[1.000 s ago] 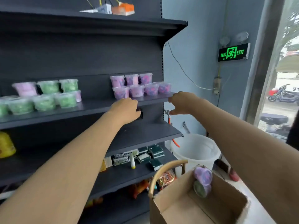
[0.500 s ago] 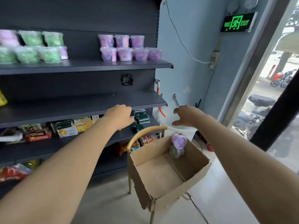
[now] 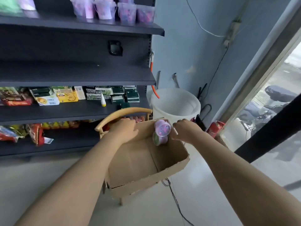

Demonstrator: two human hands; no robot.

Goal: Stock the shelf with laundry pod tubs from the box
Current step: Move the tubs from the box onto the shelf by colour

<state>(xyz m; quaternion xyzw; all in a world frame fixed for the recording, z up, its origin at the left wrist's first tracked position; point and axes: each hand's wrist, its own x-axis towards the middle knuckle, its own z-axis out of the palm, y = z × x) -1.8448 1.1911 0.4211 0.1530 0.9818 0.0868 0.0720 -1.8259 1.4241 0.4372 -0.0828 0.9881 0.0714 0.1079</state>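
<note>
One cardboard box (image 3: 171, 162) holds two laundry pod tubs: one purple tub (image 3: 162, 129) and one green tub (image 3: 156, 139). Two hands are in frame, a left hand (image 3: 125, 130) and a right hand (image 3: 184, 132). Also counted: one wooden chair (image 3: 123, 111), one white bucket (image 3: 175, 103) and one glue bottle (image 3: 103, 100). The shelf (image 3: 78, 27) shows four boards. At least four stocked tubs (image 3: 127, 13) line the top board, with others cropped.
</note>
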